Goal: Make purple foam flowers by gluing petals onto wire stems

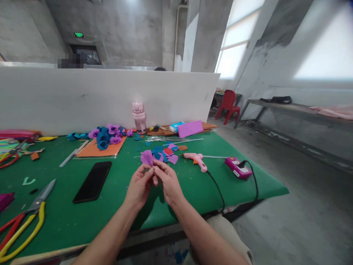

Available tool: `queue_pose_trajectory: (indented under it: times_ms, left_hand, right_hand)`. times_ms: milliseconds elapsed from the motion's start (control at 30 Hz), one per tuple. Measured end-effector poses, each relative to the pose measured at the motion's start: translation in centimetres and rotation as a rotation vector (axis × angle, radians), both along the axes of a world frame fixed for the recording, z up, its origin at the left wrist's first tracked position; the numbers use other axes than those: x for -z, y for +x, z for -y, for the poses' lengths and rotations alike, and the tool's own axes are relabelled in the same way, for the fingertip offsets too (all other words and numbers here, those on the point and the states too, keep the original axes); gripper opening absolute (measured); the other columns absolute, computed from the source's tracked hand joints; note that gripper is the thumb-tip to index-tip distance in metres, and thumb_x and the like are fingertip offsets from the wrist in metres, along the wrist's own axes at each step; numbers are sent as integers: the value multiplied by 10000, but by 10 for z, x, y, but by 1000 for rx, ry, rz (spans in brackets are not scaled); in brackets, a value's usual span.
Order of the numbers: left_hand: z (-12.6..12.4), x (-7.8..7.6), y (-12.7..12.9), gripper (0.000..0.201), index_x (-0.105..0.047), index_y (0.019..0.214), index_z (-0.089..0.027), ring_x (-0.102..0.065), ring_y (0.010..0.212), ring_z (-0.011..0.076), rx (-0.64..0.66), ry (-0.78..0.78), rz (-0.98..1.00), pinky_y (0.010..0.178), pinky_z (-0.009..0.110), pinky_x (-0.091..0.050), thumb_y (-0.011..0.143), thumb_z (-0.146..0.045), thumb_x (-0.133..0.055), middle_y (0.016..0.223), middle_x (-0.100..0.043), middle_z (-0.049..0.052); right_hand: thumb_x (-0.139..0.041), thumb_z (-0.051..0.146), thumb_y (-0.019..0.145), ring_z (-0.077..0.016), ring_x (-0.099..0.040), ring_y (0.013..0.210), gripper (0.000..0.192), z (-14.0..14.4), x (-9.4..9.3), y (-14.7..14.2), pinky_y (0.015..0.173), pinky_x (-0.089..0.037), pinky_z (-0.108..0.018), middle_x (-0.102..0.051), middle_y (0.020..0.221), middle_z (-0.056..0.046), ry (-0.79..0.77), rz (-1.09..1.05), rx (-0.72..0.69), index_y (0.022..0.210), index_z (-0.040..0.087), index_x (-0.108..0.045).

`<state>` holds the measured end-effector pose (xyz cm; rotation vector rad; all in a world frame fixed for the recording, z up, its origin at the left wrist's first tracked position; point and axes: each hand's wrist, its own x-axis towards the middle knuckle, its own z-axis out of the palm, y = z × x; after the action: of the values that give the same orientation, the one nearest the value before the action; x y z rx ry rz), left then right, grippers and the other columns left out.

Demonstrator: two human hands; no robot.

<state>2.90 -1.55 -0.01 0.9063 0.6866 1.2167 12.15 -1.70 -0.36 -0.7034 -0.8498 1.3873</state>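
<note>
Between the fingertips of both hands is a purple crepe paper petal [147, 157], its wide part fanning up and to the left. My left hand [142, 184] pinches it near its lower end. My right hand [168, 180] closes on the same lower end, thumb and fingers together. Just behind the hands lie loose purple and blue paper petals [173, 159] with a red piece [168, 151] among them. A pink glue gun [197, 160] rests to the right of my right hand, a clear glue stick out of its back.
Scissors [38, 206] and a black phone [93, 182] lie left on the green table [110, 228]. Finished paper flowers [106, 137] sit on an orange sheet [88, 150]. A pink bottle [139, 117] stands by the white partition [110, 95]. The glue gun's cord reaches a purple power strip [237, 168].
</note>
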Motion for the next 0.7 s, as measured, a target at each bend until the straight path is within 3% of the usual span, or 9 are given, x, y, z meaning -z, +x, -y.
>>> queue_pose_trajectory:
  times_ms: [167, 433, 700]
  left_hand:
    - [4, -5, 2, 175, -499, 811, -185, -442, 443, 48, -6, 37, 15, 471, 190, -363, 743, -280, -629, 595, -540, -58]
    - [4, -4, 5, 219, -510, 922, -199, -367, 405, 44, -6, 67, -39, 397, 173, -289, 765, -324, -599, 526, -442, -81]
    - [4, -3, 4, 226, -532, 744, -149, -376, 421, 38, -3, 48, -145, 408, 179, -287, 759, -366, -597, 575, -502, -43]
  right_hand:
    - [-605, 318, 719, -78, -469, 389, 380, 2, -4, 3, 403, -345, -208, -469, 514, 66, -14, -81, -67, 1055, 145, -564]
    - [-591, 330, 729, -93, -476, 350, 380, 0, 0, 4, 341, -399, -213, -496, 487, 65, -6, -79, -107, 1057, 140, -562]
    - [-600, 314, 715, -82, -471, 328, 327, -2, 0, 7, 337, -411, -212, -472, 486, 76, 12, -82, -112, 995, 145, -600]
